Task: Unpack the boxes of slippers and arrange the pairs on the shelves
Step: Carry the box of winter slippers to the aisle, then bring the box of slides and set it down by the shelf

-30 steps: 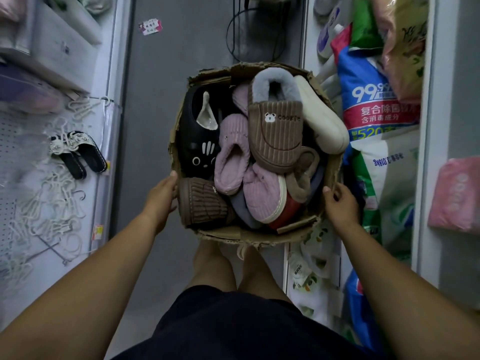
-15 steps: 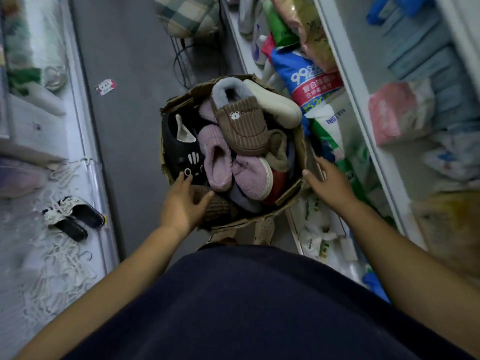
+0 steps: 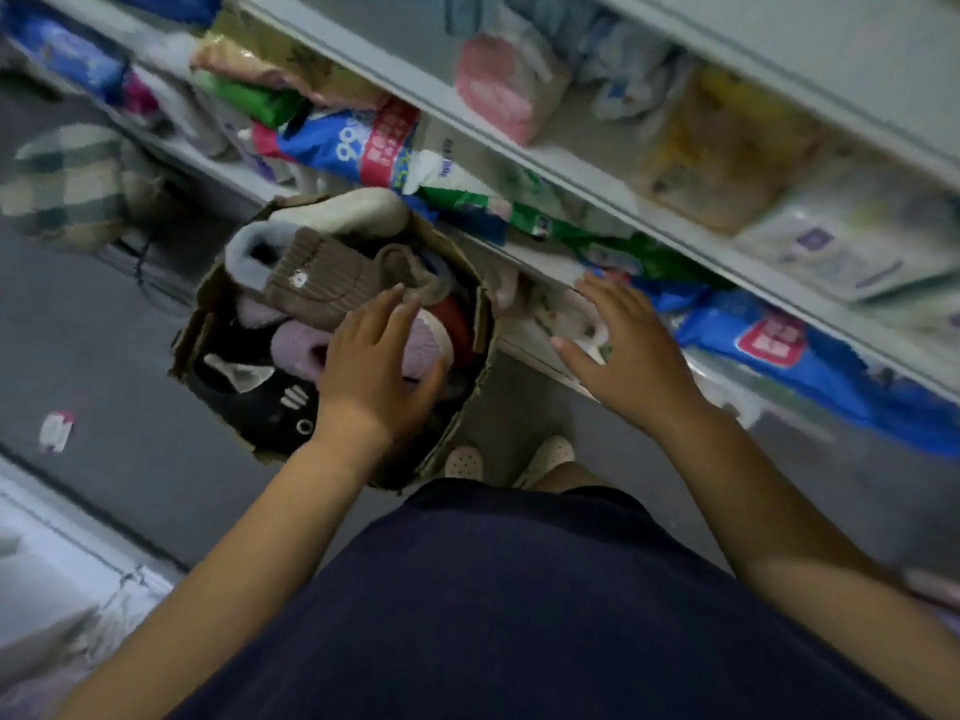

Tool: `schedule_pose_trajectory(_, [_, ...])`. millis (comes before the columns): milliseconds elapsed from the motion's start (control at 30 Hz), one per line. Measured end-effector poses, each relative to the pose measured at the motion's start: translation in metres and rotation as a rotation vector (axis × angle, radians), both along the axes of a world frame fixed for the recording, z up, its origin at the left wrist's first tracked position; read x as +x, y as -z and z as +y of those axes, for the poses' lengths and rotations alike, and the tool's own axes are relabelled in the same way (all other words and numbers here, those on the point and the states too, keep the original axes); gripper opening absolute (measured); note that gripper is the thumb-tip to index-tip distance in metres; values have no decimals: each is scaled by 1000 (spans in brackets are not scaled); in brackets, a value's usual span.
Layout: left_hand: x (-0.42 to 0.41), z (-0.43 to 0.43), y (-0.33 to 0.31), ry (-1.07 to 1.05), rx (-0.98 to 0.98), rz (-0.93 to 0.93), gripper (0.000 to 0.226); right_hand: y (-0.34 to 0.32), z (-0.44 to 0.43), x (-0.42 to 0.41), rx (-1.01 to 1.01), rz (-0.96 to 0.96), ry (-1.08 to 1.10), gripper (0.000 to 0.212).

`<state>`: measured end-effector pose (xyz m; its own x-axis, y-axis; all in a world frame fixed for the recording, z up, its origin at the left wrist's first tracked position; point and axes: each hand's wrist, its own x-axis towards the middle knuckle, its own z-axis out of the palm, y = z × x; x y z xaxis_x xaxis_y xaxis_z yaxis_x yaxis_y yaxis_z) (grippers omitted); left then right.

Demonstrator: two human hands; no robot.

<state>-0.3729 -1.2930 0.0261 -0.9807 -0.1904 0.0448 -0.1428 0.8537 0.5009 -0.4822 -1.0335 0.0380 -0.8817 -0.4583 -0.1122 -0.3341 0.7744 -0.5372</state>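
Slippers box [image 3: 470,350] is sitting directly under left hand [image 3: 376,368], fingers spread on pink slipper [image 3: 298,348]; right hand [image 3: 618,350], open, is hovering shelfward.

Cardboard box [image 3: 475,350]: torn, open-topped, standing on the floor just beside the shelves [image 3: 524,142]. Contents heaped: brown ribbed slipper [image 3: 317,283] on top, cream slipper [image 3: 343,213] at rim, lilac slippers [image 3: 298,345], black cat-face slipper [image 3: 254,397].

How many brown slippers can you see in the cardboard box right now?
2. A ribbed brown slipper with a bear face lies on top of the pile; another brown one sits just right of it. The left hand may hide more.
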Motion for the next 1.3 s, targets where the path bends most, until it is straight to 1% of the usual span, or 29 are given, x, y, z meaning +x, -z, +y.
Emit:
schedule_pose_trajectory(233, [-45, 102, -29, 497, -72, 56, 67, -8, 117, 94, -22, 9, 420, 64])
schedule_pose_trajectory(433, [-38, 224, -36, 817, -93, 66, 68, -3, 222, 189, -9, -34, 759, 71])
schedule_pose_trajectory(533, [-15, 298, -37, 897, -66, 84, 67, -6, 282, 240, 2, -6, 853, 71])
schedule_pose_trajectory(667, [42, 409, -45, 856, 99, -6, 70, -19, 373, 317, 57, 16, 1011, 72])
schedule_pose_trajectory(700, [56, 434, -45, 866, 121, -1, 70, -20, 395, 335, 61, 42, 1058, 71])
schedule_pose_trajectory(767, [80, 480, -41, 947, 142, 26, 72, -20, 435, 371, 70, 85, 1153, 70])
schedule_pose_trajectory(900, [116, 567, -31, 1170, 101, 70, 68, -16, 497, 440, 82, 89, 1305, 72])
schedule_pose_trajectory(1067, [147, 655, -32, 1330, 88, 96, 67, -8, 549, 501, 62, 53, 1470, 74])
schedule_pose_trajectory(1300, [162, 798, -30, 1523, 55, 70, 73, 6, 622, 562, 14, 8, 1796, 69])
